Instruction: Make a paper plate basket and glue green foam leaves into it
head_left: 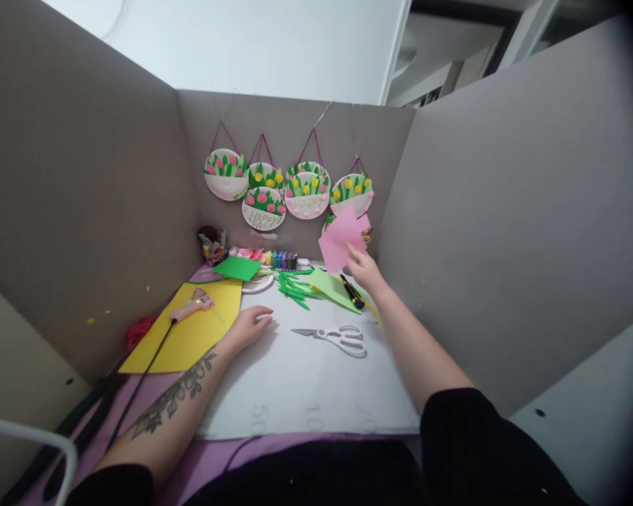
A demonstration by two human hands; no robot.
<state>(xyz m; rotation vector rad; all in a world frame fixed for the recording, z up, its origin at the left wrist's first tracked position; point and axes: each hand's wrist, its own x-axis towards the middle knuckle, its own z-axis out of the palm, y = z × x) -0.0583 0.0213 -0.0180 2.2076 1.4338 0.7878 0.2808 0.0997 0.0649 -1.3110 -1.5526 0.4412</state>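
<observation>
My right hand [363, 268] pinches pink paper [342, 242] by its lower right part, raised at the back right of the table; it looks like more than one sheet. My left hand [250, 325] rests low over the white work surface with its fingers stretched out and nothing in it. Between the hands lie white-handled scissors [330, 336], their blades pointing left. Cut green paper strips [295, 288] are heaped behind them. Light green paper [332, 289] lies beside the strips, with a black and yellow utility knife [352, 292] on it.
A pink glue gun [193, 306] lies on yellow paper [163, 348] at left, its cord running forward. Green paper [237, 268], paint bottles [282, 260] and a pen holder [212, 244] stand behind. Several paper-plate flower baskets [307, 204] hang on the back panel. Grey panels enclose three sides.
</observation>
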